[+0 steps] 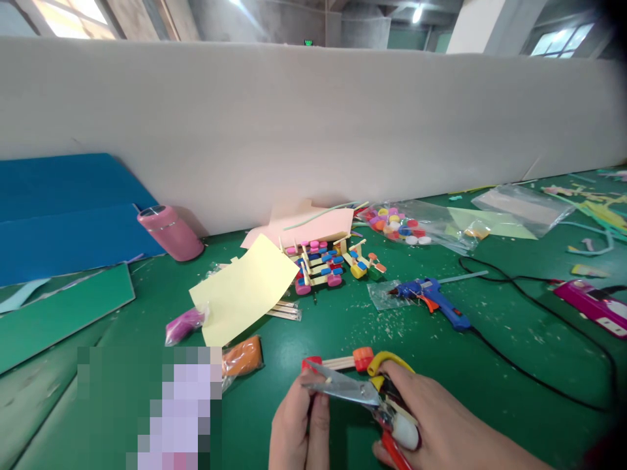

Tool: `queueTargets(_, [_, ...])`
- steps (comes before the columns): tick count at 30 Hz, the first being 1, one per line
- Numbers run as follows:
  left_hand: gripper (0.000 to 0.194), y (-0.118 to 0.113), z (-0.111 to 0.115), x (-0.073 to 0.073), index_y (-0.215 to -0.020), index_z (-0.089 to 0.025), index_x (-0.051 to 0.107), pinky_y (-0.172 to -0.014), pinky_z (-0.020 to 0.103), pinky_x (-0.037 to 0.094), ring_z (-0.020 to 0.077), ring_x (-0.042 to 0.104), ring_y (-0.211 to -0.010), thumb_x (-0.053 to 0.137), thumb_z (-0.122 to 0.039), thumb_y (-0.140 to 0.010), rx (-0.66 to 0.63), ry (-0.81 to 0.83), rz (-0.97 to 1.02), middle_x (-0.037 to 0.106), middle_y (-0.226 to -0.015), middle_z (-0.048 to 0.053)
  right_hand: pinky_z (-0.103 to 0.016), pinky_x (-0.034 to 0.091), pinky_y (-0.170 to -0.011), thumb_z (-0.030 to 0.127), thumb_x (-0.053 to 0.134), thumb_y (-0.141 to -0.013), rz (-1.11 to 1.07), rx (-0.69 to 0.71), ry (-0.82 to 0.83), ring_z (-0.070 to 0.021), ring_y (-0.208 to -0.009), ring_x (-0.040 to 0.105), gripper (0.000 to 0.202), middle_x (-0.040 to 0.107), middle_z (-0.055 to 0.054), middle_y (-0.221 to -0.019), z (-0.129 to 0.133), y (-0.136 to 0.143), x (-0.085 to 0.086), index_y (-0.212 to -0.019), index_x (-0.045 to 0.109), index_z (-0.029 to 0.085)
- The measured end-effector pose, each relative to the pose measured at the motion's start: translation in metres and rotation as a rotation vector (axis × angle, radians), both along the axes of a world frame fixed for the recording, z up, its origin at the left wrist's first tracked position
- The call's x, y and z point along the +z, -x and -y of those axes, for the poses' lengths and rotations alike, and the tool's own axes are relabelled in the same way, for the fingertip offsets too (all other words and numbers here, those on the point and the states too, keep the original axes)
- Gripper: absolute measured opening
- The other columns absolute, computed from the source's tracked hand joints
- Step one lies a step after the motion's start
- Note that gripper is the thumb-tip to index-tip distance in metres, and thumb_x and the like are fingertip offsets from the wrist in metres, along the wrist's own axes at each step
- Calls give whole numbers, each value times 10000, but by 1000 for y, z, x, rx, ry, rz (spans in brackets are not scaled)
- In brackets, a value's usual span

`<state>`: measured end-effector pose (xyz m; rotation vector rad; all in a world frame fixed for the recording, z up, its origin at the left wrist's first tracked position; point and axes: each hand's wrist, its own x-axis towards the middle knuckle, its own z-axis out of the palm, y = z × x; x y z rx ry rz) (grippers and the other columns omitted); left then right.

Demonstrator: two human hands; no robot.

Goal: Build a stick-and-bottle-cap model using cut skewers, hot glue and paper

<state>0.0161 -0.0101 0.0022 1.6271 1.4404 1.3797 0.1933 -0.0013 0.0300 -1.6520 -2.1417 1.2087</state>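
My right hand (pixel 435 418) grips a pair of scissors (pixel 353 390) with yellow and red handle parts. Their blades are parted and point left, over the fingertips of my left hand (pixel 300 421). The left fingers are closed, pinching a small pale piece between the blades, too small to name surely. Just beyond the blades is a little assembly of wooden sticks (pixel 339 363) with a red cap (pixel 311 363) at one end and an orange-red cap (pixel 363 359) at the other. Whether my left hand touches it, I cannot tell.
Several small stick-and-cap models (pixel 321 267) stand ahead. A blue glue gun (pixel 431 300) lies right, its black cord curving across the table. Yellow paper (pixel 245 294), an orange clay packet (pixel 242 356), a bag of coloured caps (pixel 399 225) and a pink bottle (pixel 171 234) are around.
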Motion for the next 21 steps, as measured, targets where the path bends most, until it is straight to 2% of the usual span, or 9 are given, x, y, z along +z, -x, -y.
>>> queueTargets(4, [173, 1, 2, -3, -865, -232, 593, -517, 205, 408, 130, 513, -515, 424, -208, -841, 61, -64, -150, 600, -661, -17, -256, 390, -579, 306, 609, -632, -14, 19, 47, -194, -683, 559, 341, 623, -37, -822, 0, -1, 6, -914, 448, 200])
queueTargets(10, [177, 2, 1, -4, -765, -231, 532, -483, 198, 390, 123, 501, -494, 386, -174, -846, 72, -140, -258, 545, -606, -29, -266, 394, -658, 349, 584, -688, -32, 73, 114, -213, -773, 573, 361, 622, -65, -907, 3, -2, 10, -991, 461, 196])
queueTargets(17, [167, -1, 2, -7, -751, -232, 511, -468, 208, 364, 130, 493, -492, 392, -150, -836, 93, -176, -286, 538, -622, -17, -247, 352, -510, 253, 543, -655, 26, 58, -13, -178, -598, 522, 242, 604, -36, -761, 2, -1, 5, -870, 450, 192])
queueTargets(21, [158, -3, 4, -5, -767, -242, 520, -519, 214, 390, 137, 507, -507, 404, -154, -828, 82, -143, -226, 537, -613, -16, -234, 317, -470, 209, 556, -632, 14, 54, 15, -164, -555, 493, 228, 600, -19, -702, 1, -1, 1, -832, 447, 196])
